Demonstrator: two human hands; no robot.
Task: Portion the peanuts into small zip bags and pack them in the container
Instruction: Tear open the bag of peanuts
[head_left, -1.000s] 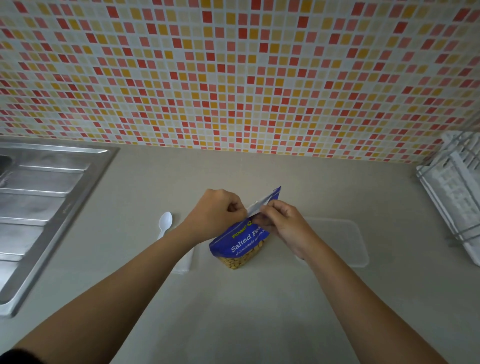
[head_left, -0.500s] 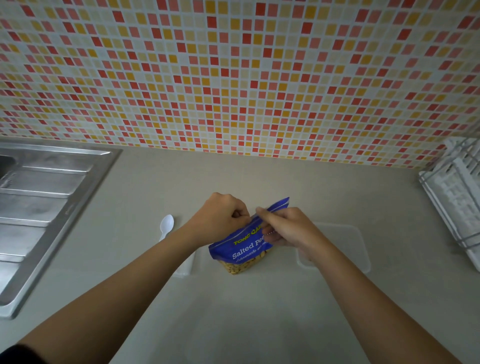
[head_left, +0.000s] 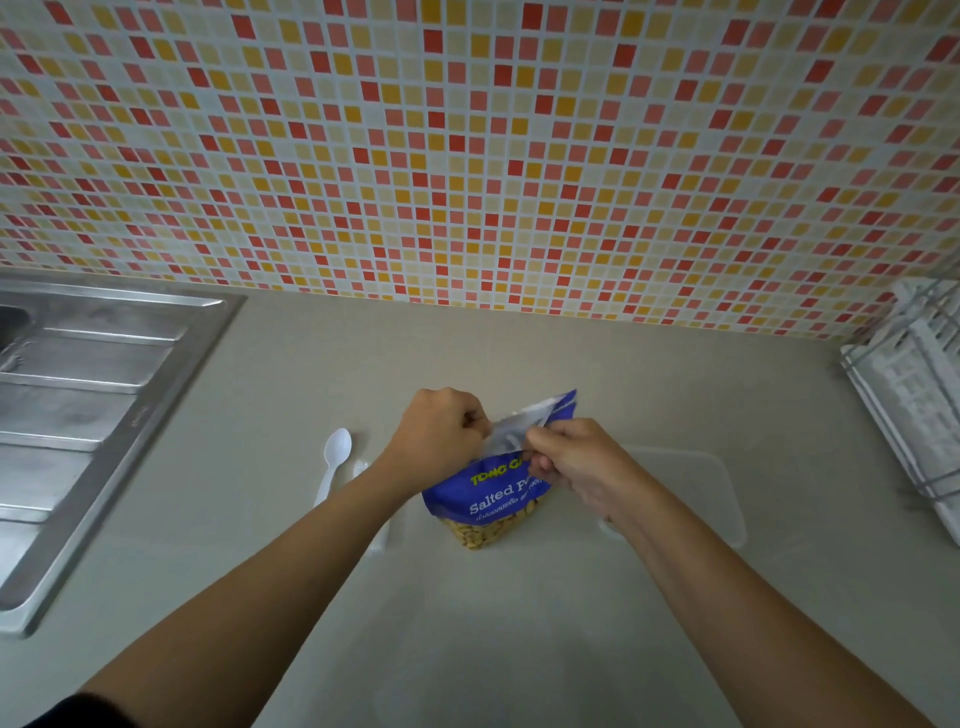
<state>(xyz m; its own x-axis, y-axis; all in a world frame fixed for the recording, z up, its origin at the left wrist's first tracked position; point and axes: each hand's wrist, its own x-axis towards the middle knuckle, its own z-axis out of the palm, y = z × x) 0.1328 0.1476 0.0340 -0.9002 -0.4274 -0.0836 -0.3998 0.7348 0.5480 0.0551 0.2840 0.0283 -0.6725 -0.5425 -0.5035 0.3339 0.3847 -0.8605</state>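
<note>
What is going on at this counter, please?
A person is opening a blue foil packet of salted peanuts standing on the beige counter: the left hand and the right hand each pinch its top edge, where silver lining shows. A white plastic spoon lies to its left, a clear plastic lid to its right. Nothing looks portioned yet.

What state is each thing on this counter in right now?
peanut bag: upright on the counter, top pulled partly apart, silver inside showing
left hand: pinches the bag's top edge
right hand: pinches the bag's top edge from the other side
white spoon: lies flat on the counter, untouched
clear lid: lies flat on the counter, right of the bag
</note>
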